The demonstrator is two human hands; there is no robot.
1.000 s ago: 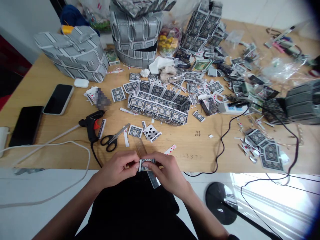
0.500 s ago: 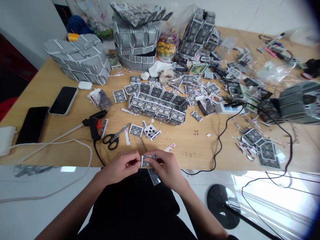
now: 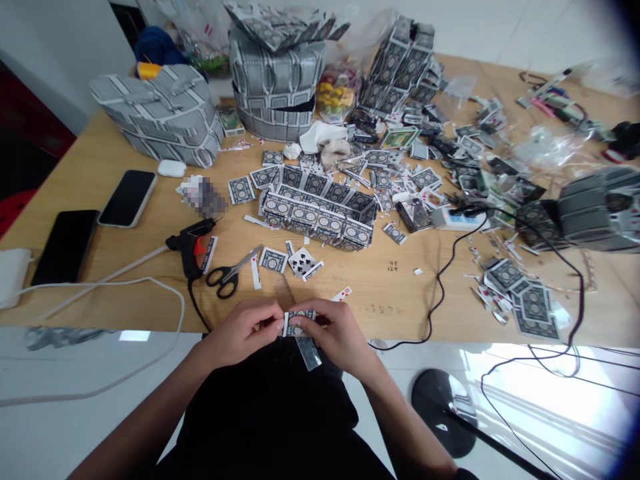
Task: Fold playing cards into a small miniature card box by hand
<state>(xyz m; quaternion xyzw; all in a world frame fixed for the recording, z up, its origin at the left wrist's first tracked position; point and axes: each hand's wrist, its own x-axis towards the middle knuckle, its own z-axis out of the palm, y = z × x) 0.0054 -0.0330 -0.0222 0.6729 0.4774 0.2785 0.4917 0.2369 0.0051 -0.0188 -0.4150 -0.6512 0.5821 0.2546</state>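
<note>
Both my hands meet at the table's front edge on one playing card [image 3: 301, 325], patterned back up. My right hand [image 3: 336, 333] is closed on its right part, thumb on top. At the card's left edge, my left hand [image 3: 260, 327] pinches it with fingertips. A clear ruler [image 3: 309, 353] lies under the card, sticking out past the table edge. Just beyond my hands are scissors [image 3: 233, 273], a patterned card [image 3: 273, 261], a spade card [image 3: 302, 262] and a red card [image 3: 343, 294]. Farther off stands a long open box made of cards [image 3: 317, 217].
A hot glue gun [image 3: 190, 247] with its cable lies left, near two phones [image 3: 127, 198]. Woven card baskets [image 3: 160, 117] stand at the back. Loose cards and a power strip [image 3: 457, 217] spread to the right, with a black cable [image 3: 440, 287] running over the front edge.
My hands hold almost the same pose on the card. The whole view has shifted very slightly; nothing on the table has visibly moved.
</note>
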